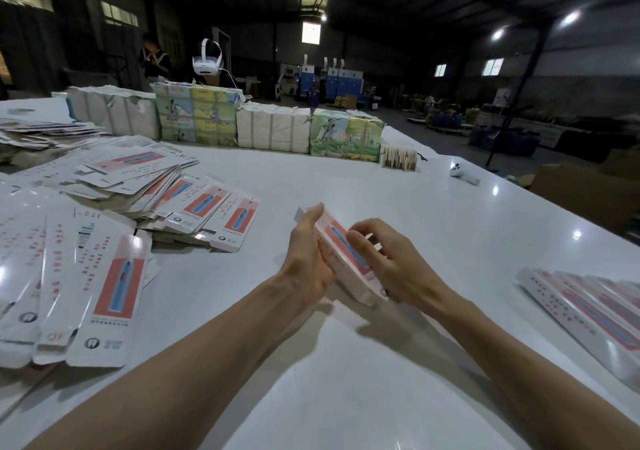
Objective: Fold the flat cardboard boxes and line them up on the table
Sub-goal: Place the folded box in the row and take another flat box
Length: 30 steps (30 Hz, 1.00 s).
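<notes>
1. Box (341, 243) sits just above the table (346, 179), near centre, between my hands.
2. Left hand (308, 255) lies flat along its left side, fingers straight.
3. Right hand (384, 259) curls over the top, gripping it.
4. Flat boxes (114, 287) are piled left; the folded row (588, 311) lies right.

We've got one view here, worn on the head, facing forward and down across the glossy white table (398, 186). Left hand (308, 252) and right hand (388, 262) sit close below us, centre frame, on the pink-and-white cardboard box (337, 235); the dim warehouse hall (415, 51) lies far behind.
</notes>
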Motion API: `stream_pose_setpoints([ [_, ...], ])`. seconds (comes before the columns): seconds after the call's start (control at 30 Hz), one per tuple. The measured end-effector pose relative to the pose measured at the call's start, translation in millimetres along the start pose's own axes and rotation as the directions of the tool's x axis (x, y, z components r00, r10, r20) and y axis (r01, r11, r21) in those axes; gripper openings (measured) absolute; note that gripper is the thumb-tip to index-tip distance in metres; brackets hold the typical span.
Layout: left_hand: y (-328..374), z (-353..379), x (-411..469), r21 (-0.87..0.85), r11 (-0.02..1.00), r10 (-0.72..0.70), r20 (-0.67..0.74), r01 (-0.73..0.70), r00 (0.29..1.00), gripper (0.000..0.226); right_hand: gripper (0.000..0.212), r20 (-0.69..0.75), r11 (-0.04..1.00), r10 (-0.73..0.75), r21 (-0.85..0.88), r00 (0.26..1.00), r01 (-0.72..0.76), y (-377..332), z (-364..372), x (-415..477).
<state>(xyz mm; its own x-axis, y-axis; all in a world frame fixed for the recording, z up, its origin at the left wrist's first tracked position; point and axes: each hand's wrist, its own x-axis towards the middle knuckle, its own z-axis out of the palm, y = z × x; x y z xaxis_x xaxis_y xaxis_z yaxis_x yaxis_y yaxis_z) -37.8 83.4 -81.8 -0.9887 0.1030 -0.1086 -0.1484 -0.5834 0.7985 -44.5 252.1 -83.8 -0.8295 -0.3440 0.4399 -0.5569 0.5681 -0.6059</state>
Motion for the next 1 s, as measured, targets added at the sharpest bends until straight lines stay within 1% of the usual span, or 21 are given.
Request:
stream_pose_setpoints([
  [0.07, -1.9, 2.2, -2.6, -0.040, 0.999, -0.028, 0.060, 0.030, 0.998, 0.052, 0.069, 0.038, 0.994, -0.005, -0.106, 0.999, 0.009, -3.5, -3.1, -2.8],
  [0.13, -3.7, 5.3, -3.5, -0.051, 0.998, -0.020, 0.126, 0.026, 0.992, 0.051, 0.085, 0.060, 0.972, -0.012, -0.232, 0.998, 0.026, -8.0, -3.7, -6.4],
  [0.17, -4.6, 6.6, -3.3, -0.015, 1.000, -0.006, 0.156, 0.008, 0.988, 0.048, 0.086, 0.055, 0.958, -0.007, -0.286, 0.998, 0.022, -9.1, -4.4, -8.9],
  [0.2, -6.2, 6.3, -3.0, 0.082, 0.996, 0.014, 0.179, -0.029, 0.984, 0.045, 0.083, 0.034, 0.942, -0.004, -0.334, 0.999, 0.015, -9.2, -5.7, -12.2],
  [0.23, -9.2, 4.4, -2.5, 0.245, 0.965, 0.047, 0.196, -0.095, 0.980, 0.042, 0.074, -0.002, 0.925, -0.006, -0.380, 1.000, 0.005, -8.5, -8.7, -16.6],
  [0.27, -13.6, 0.8, -2.2, 0.428, 0.888, 0.086, 0.211, -0.171, 0.974, 0.039, 0.064, -0.047, 0.906, -0.006, -0.423, 0.999, -0.015, -6.9, -13.5, -21.9],
  [0.3, -19.0, -3.9, -2.1, 0.583, 0.777, 0.127, 0.224, -0.237, 0.966, 0.038, 0.054, -0.090, 0.887, 0.008, -0.459, 0.996, -0.049, -4.1, -20.4, -27.8],
  [0.33, -23.8, -9.3, -1.9, 0.699, 0.653, 0.164, 0.245, -0.292, 0.955, 0.036, 0.048, -0.122, 0.863, 0.041, -0.496, 0.992, -0.097, -0.8, -28.9, -34.5],
  [0.37, -27.9, -15.2, 0.6, 0.800, 0.487, 0.205, 0.285, -0.350, 0.936, 0.030, 0.045, -0.146, 0.827, 0.083, -0.541, 0.986, -0.150, 3.3, -38.3, -42.7],
  [0.4, -30.3, -19.7, 3.6, 0.867, 0.293, 0.233, 0.344, -0.403, 0.910, 0.025, 0.044, -0.169, 0.778, 0.125, -0.594, 0.978, -0.202, 8.2, -48.1, -51.8],
  [0.43, -32.2, -22.7, 5.7, 0.890, 0.113, 0.230, 0.410, -0.443, 0.883, 0.023, 0.043, -0.193, 0.719, 0.165, -0.648, 0.967, -0.252, 13.7, -57.7, -62.1],
  [0.47, -32.9, -24.0, 7.0, 0.880, 0.004, 0.215, 0.464, -0.476, 0.859, 0.022, 0.043, -0.218, 0.654, 0.201, -0.696, 0.955, -0.297, 19.3, -66.7, -73.1],
  [0.5, -32.6, -24.0, 7.0, 0.868, -0.044, 0.196, 0.493, -0.494, 0.848, 0.022, 0.044, -0.244, 0.583, 0.235, -0.739, 0.941, -0.337, 25.0, -74.5, -84.4],
  [0.57, -31.7, -24.4, 7.1, 0.862, -0.068, 0.179, 0.506, -0.503, 0.844, 0.023, 0.045, -0.274, 0.395, 0.303, -0.835, 0.913, -0.382, 36.1, -87.1, -106.0],
  [0.63, -32.2, -24.2, 6.7, 0.861, -0.083, 0.173, 0.509, -0.502, 0.843, 0.024, 0.045, -0.261, 0.192, 0.362, -0.918, 0.895, -0.346, 44.9, -97.3, -124.1],
  [0.7, -32.5, -23.6, 6.3, 0.862, -0.092, 0.174, 0.507, -0.499, 0.844, 0.024, 0.050, -0.259, 0.080, 0.386, -0.947, 0.885, -0.311, 49.3, -106.1, -137.1],
  [0.77, -32.5, -22.7, 6.1, 0.864, -0.096, 0.171, 0.503, -0.494, 0.847, 0.024, 0.052, -0.299, 0.052, 0.380, -0.938, 0.875, -0.343, 47.6, -114.5, -143.7],
  [0.87, -33.2, -22.8, 7.4, 0.868, -0.096, 0.155, 0.497, -0.487, 0.854, 0.024, 0.046, -0.348, 0.079, 0.389, -0.910, 0.853, -0.407, 42.9, -124.9, -148.6],
  [1.0, -33.8, -23.6, 8.4, 0.867, -0.095, 0.146, 0.498, -0.489, 0.855, 0.024, 0.052, -0.382, -0.003, 0.459, -0.903, 0.802, -0.429, 42.2, -137.4, -155.6],
])
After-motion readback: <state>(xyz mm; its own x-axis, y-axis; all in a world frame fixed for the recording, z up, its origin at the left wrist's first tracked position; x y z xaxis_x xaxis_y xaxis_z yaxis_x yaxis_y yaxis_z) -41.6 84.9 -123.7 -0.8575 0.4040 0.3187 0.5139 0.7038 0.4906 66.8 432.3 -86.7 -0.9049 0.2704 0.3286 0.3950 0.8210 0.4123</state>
